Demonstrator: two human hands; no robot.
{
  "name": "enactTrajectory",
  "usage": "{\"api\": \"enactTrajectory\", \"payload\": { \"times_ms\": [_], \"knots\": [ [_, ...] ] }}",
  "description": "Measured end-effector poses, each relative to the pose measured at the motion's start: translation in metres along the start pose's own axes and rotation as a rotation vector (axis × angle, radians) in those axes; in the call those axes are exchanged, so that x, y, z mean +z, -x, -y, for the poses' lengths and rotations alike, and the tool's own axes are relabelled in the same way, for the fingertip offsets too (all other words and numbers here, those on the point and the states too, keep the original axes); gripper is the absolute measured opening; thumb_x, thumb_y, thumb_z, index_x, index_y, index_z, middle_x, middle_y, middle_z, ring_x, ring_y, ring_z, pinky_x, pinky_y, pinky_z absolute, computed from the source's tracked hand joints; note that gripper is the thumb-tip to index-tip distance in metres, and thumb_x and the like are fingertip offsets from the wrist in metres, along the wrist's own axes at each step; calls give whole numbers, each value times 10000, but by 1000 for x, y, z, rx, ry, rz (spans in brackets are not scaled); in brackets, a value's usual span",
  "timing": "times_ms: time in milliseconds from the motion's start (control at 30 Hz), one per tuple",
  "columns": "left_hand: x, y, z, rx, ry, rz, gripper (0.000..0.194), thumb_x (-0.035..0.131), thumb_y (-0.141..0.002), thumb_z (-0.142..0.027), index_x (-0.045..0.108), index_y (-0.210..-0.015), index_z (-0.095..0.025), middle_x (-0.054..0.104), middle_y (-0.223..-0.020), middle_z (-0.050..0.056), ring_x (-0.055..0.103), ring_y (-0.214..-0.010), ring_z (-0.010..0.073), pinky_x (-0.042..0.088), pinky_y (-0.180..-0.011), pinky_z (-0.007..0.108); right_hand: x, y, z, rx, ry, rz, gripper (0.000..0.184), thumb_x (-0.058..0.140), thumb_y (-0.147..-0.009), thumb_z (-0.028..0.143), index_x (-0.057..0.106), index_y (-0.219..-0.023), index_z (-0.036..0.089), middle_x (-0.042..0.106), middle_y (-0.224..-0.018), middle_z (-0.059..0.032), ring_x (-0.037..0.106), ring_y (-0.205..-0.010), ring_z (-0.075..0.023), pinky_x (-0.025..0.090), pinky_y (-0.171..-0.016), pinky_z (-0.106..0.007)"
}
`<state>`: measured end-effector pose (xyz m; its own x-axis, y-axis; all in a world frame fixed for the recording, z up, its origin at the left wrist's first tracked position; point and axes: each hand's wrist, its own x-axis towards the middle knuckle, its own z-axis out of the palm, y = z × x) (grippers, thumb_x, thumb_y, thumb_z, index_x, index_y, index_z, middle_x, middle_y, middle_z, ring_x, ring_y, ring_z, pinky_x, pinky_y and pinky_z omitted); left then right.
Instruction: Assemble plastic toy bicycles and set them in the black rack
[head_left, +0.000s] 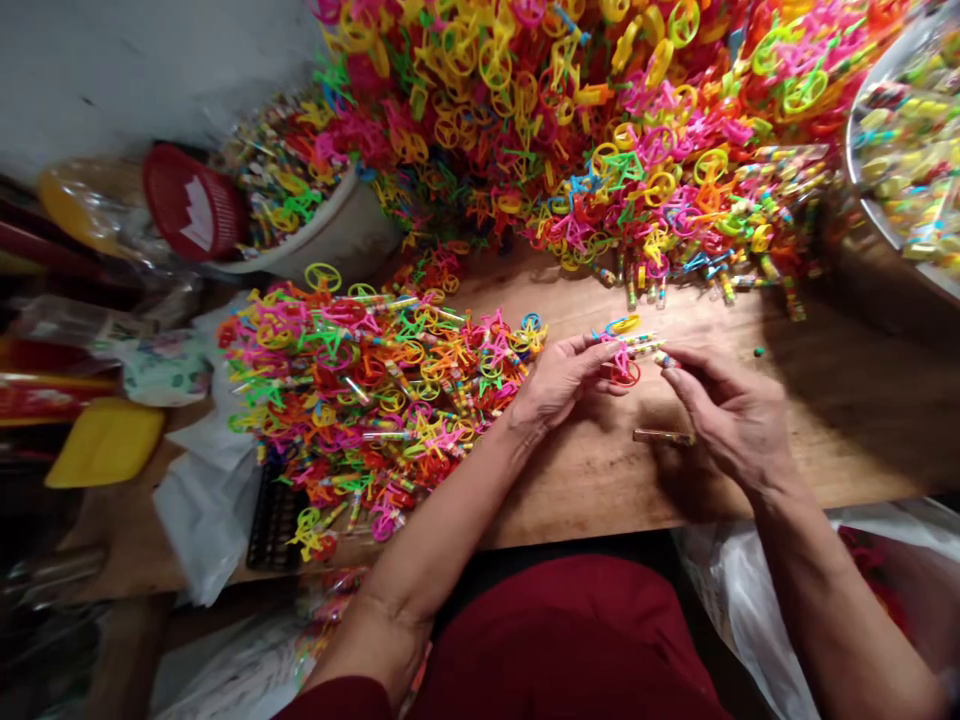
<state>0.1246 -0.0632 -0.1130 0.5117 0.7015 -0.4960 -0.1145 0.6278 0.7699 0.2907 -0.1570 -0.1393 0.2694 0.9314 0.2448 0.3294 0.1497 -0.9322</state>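
My left hand (559, 382) is closed on a few small plastic toys (621, 354) in pink, blue, yellow and red, with thin candy-filled tubes pointing to the right. Facing it, my right hand (739, 415) pinches the end of a small candy tube (663, 360) between thumb and fingers. The two hands nearly meet above the wooden table (585, 480). Whether the pinched tube is joined to the toys in my left hand I cannot tell. Below the fingers of my right hand lies a loose clear tube (664, 437) with dark reddish edges.
Left of my hands spreads a pile of toys with tubes (375, 390). A larger heap of colourful toys (540, 110) fills the back. A metal basin (855, 170) of candy tubes stands right; a white tub (352, 225) and red basket (169, 200) stand back left.
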Motion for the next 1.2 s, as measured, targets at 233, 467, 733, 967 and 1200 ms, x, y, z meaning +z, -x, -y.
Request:
{"api": "enactTrajectory", "payload": {
  "times_ms": [233, 467, 733, 967, 1200],
  "knots": [
    [-1, 5, 2, -112, 101, 179, 307, 878, -764, -290, 711, -911, -79, 725, -787, 45, 691, -701, 134, 596, -624, 244, -2, -6, -4, -12, -38, 3, 161, 686, -954, 289, 773, -1090, 290, 780, -1046, -18, 732, -947, -175, 583, -796, -277],
    [-3, 7, 5, -169, 113, 232, 392, 905, -744, -335, 729, -1007, -103, 733, -787, 25, 688, -661, 117, 570, -654, 235, 5, 1, -10, 70, -158, 84, 160, 670, -965, 302, 743, -1103, 266, 762, -1091, -26, 735, -1002, -181, 604, -878, -282],
    [-2, 12, 12, -243, 103, 311, 327, 859, -792, -313, 732, -978, -75, 773, -829, 93, 712, -672, 147, 599, -659, 264, 4, 12, -18, 62, -220, 85, 131, 659, -973, 317, 728, -1080, 282, 755, -1035, -11, 735, -935, -171, 612, -836, -278],
    [3, 13, 14, -196, 118, 234, 215, 772, -866, -282, 715, -938, -88, 766, -799, 72, 689, -621, 126, 583, -615, 236, 3, 18, -21, 165, -192, -9, 173, 684, -960, 356, 725, -1110, 281, 756, -1054, -31, 738, -898, -194, 626, -733, -310],
    [3, 15, 21, -238, 125, 272, 209, 741, -876, -241, 718, -1004, -77, 769, -820, 79, 708, -654, 142, 606, -600, 244, -1, 23, -18, 42, -151, 21, 130, 675, -962, 305, 739, -1070, 271, 749, -1017, -27, 722, -940, -190, 605, -827, -313]
  ]
}}
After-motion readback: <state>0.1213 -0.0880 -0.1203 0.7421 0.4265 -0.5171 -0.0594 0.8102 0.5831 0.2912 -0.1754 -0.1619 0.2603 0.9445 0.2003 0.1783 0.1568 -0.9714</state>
